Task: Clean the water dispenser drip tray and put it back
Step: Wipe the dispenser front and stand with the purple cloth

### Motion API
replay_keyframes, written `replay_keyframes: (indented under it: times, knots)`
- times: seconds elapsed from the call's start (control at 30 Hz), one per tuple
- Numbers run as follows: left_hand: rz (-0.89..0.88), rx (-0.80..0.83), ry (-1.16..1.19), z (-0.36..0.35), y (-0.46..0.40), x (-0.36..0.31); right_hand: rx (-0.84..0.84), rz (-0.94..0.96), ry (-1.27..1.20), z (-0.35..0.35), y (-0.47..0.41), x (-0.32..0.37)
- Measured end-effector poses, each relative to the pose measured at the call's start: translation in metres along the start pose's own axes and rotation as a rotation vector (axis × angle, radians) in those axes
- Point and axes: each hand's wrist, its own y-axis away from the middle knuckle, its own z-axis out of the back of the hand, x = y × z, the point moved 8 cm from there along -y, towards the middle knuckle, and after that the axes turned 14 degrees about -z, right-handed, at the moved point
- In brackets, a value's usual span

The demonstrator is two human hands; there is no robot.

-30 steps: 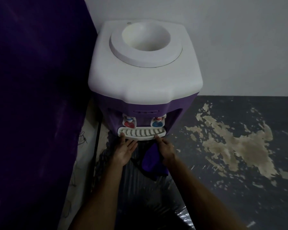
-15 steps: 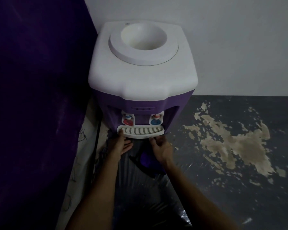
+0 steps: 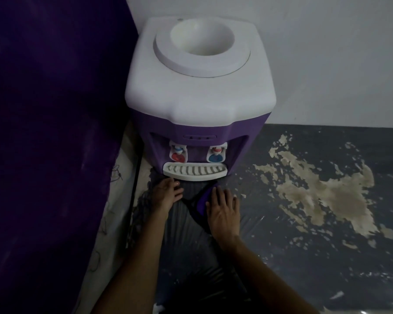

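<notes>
Under the taps, drip tray (image 3: 195,172) seated in the dispenser (image 3: 200,105). Left hand (image 3: 166,196) relaxed, holding nothing. Right hand (image 3: 224,211) flat on purple cloth (image 3: 202,200).

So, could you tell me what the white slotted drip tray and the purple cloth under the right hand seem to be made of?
The white slotted drip tray looks like moulded plastic with a matte finish: rigid, even slots and rounded edges. The purple cloth looks like soft fabric, lying rumpled under the right hand; its weave is too dim to tell.

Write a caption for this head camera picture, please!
Drip tray back in the water dispenser; right hand on purple cloth.
</notes>
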Motion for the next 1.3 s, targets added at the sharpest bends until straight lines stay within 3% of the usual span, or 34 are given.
replay_keyframes:
  times: [0.23, 0.4, 0.63, 0.8, 1.07, 1.3]
  knots:
    - [-0.006, -0.027, 0.023, 0.005, -0.002, -0.009, 0.173, -0.056, 0.081, -0.006, -0.02, 0.008]
    - [0.005, 0.011, -0.052, 0.013, -0.008, -0.01, 0.116, -0.035, 0.103, -0.004, -0.016, 0.026]
    - [-0.053, 0.05, -0.371, 0.034, -0.027, -0.014, 0.159, 0.048, 0.059, -0.006, -0.002, 0.078]
    - [-0.169, -0.003, -0.352, 0.041, -0.031, -0.021, 0.152, 0.073, 0.047, -0.011, 0.003, 0.093]
    - [-0.293, 0.131, -0.477, 0.049, -0.038, -0.029, 0.131, 0.116, -0.008, -0.014, 0.004, 0.129]
    - [-0.341, 0.05, -0.667, 0.071, -0.024, -0.026, 0.057, 0.237, -0.019, -0.011, 0.0, 0.127]
